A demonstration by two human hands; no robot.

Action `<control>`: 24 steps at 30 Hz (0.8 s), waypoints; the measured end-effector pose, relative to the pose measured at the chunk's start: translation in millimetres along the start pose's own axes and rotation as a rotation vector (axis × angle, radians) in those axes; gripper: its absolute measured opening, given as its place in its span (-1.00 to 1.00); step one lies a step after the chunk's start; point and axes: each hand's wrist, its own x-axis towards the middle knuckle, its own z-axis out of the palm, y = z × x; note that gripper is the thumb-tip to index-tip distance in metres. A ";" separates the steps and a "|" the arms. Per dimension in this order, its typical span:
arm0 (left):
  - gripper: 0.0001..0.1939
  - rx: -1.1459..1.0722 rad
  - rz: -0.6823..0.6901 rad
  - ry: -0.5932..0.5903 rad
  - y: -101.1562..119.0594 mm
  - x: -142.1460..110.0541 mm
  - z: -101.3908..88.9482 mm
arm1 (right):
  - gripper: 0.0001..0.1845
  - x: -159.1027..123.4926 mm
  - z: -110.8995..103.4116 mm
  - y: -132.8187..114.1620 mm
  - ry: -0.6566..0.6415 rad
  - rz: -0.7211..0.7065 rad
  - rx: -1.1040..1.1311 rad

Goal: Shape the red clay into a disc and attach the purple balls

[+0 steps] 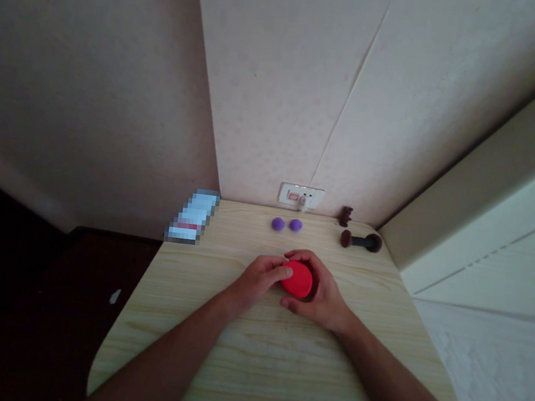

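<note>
Head view. Status: handling of the red disc [300,283] in progress. Disc is in L hand, over approx. mid-desk, tilted; desk [276,375] contact under it cannot be confirmed.

L hand [256,281]: closed on disc's L edge, thumb on top face, fingers mostly hidden. R hand [328,299]: open in a wide C around disc's R side, thumb nearer the wearer, fingers on far side; contact w/ disc unclear.

Done, as judged from layout: disc picked out and gripped. Left: disc not yet released or set down; no other item in use.

Other items, all clear of both hands: 2 purple balls, L [277,224] and R [296,225], side by side nr. wall; brown dumbbell [362,241] at far R; small brown figurine [345,216] just behind it; pixelated slab [193,214] at far L corner.
</note>
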 end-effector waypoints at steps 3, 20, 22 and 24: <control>-0.66 0.013 -0.012 -0.025 1.6 -1.3 -0.4 | -0.30 -0.6 0.7 1.1 -0.024 0.028 0.083; -0.61 0.081 -0.055 -0.197 10.2 -7.3 7.5 | -0.41 -0.3 3.3 -0.2 0.021 -0.040 -0.095; -0.60 0.037 -0.066 -0.186 11.3 -7.6 8.4 | -0.45 -0.9 2.7 1.5 0.070 0.001 -0.071; -0.63 0.032 -0.057 -0.178 12.4 -7.7 8.8 | -0.47 -1.1 2.1 3.0 0.102 0.014 -0.084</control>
